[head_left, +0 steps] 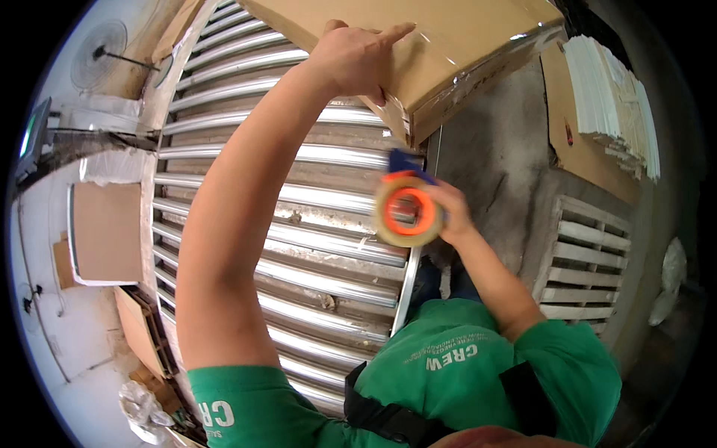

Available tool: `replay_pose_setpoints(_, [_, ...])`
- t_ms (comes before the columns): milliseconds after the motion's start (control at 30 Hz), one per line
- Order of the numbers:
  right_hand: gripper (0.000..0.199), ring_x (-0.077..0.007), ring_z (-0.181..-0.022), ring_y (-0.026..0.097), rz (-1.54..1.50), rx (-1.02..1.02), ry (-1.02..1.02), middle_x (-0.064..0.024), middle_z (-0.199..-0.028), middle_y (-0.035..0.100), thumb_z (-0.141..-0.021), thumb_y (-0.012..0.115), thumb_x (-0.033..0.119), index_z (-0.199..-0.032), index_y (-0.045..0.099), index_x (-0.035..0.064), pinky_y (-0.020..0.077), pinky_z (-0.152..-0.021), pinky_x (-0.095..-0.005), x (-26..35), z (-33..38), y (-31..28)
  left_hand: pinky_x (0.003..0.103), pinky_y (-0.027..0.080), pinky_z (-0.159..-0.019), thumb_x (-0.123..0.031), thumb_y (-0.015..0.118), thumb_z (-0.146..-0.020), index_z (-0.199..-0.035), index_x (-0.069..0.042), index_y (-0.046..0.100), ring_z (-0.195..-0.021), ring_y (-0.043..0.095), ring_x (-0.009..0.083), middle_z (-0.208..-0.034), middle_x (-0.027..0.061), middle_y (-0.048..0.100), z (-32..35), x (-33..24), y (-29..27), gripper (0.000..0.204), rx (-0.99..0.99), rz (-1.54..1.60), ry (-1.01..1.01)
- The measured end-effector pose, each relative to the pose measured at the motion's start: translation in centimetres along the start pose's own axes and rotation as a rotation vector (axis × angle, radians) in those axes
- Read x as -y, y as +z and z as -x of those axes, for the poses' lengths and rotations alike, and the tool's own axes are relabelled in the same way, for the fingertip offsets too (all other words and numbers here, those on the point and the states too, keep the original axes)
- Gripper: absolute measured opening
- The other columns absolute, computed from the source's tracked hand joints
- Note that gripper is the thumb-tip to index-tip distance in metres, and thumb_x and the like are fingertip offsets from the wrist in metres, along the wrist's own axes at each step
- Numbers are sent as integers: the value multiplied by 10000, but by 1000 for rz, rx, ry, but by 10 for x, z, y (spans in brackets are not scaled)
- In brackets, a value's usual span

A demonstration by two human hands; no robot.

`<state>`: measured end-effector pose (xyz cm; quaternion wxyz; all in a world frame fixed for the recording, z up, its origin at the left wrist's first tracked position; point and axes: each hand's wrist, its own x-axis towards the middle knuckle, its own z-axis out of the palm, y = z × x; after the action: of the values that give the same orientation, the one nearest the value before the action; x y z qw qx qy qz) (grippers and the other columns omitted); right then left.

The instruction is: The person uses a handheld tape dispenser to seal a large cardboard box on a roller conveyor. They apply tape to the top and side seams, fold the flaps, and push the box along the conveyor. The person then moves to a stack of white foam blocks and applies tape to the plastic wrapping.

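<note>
A large brown cardboard box [448, 56] rests on the metal roller conveyor [336, 233], with shiny clear tape along its near right edge. My left hand [358, 56] lies on the box's near left corner, fingers spread, the index finger stretched across the top. Below the box's near corner, my right hand [450, 211] grips a tape dispenser [408, 201] with a blue head, an orange hub and a roll of tan tape. The dispenser is slightly blurred and stands apart from the box, over the right edge of the rollers.
Right of the conveyor, a wooden pallet [586, 254] lies on the concrete floor. Beyond it a stack of white sheets [609, 93] sits on cardboard. On the left are a fan [99, 54], a screen [31, 138] and a cardboard panel [108, 233] beside the conveyor's rail.
</note>
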<state>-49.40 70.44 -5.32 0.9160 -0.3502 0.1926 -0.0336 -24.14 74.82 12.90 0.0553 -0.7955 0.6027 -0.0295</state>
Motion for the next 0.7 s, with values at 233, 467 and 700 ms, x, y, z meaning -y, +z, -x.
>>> replay_pose_setpoints(233, [302,-152,-827,632,-58,-399,-334,-66,-912,659,-864,600,294,-1016,620,33,515,-771,-298,30,-15,-86,426,416,-825,-313,807,-555,-1425,-78,334,-834,679,259,-901,91,698,-10,-17,-32,1018,126,8,-1])
replay_pose_setpoints(467, [472,-180,-1086,580,382,-75,-218,-95,-1220,585,-867,623,209,-1285,534,9,426,-980,-317,-49,5,49,423,400,-839,-308,781,-600,-1422,-107,361,-834,675,261,-915,85,696,-11,-12,-29,944,153,-41,-13])
replay_pose_setpoints(700, [421,-110,-1045,528,135,-214,-449,-39,-1139,600,-848,618,214,-1202,592,-13,381,-955,-255,-12,-120,76,407,416,-817,-351,861,-495,-1447,-248,339,-877,668,235,-902,31,691,-16,-9,-1,1090,46,-40,-66])
